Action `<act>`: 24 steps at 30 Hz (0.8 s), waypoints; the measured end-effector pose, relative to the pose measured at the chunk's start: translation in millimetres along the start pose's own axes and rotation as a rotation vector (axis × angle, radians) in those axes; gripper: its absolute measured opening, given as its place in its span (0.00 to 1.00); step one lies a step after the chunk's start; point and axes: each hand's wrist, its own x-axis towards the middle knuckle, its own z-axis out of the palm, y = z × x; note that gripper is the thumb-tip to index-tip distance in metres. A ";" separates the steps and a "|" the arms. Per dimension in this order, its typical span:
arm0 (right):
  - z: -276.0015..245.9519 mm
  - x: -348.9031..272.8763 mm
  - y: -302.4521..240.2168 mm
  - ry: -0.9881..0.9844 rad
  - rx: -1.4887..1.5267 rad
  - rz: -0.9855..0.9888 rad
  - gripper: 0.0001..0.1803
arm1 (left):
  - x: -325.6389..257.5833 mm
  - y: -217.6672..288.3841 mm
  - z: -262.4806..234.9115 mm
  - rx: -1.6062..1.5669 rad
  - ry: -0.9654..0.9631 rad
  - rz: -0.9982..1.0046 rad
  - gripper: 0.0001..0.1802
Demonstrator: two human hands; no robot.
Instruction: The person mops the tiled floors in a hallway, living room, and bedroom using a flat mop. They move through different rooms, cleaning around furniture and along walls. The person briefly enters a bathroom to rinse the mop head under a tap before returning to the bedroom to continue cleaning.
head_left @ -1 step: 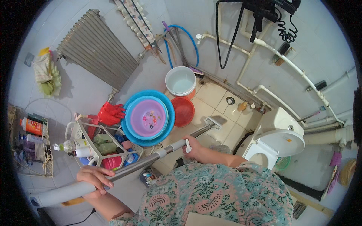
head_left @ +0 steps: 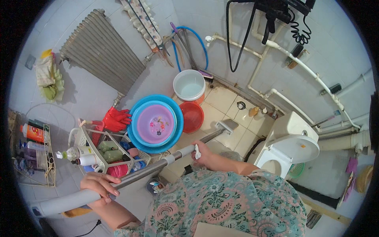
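A long-handled mop (head_left: 152, 170) runs slantwise from the lower left to the middle. My left hand (head_left: 99, 187) wraps round its thick grey upper grip. Farther down the pole my right hand (head_left: 202, 153) is closed round the grey sleeve, with a small white piece (head_left: 197, 151) at its fingers. The flat mop head (head_left: 227, 126), with a white clamp, rests on the beige tiles, right of a red basin (head_left: 192, 117). Nested blue (head_left: 179, 132) and purple basins (head_left: 152, 136) stand left of the pole.
A white bucket (head_left: 189, 84) stands behind the red basin. The toilet (head_left: 290, 146) is at the right, its lid raised. White pipes (head_left: 290, 47) line the wall. At the left are a white rack (head_left: 103, 156) with bottles, red gloves (head_left: 116, 119) and a radiator (head_left: 100, 51).
The mop head has shifted very slightly to the right and away. Both hands keep their hold on the pole.
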 end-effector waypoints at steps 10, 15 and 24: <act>32.1 31.0 -71.5 0.135 -0.055 -0.466 0.10 | 36.4 -134.2 44.3 -0.125 -0.148 -0.115 0.07; -15.6 41.6 -116.6 0.269 -0.517 -0.410 0.14 | 54.8 -161.2 60.9 0.000 -0.257 -0.110 0.01; 17.1 -95.3 -400.6 0.816 -0.885 -1.556 0.20 | 115.8 -159.1 81.5 -0.016 -0.151 -0.160 0.06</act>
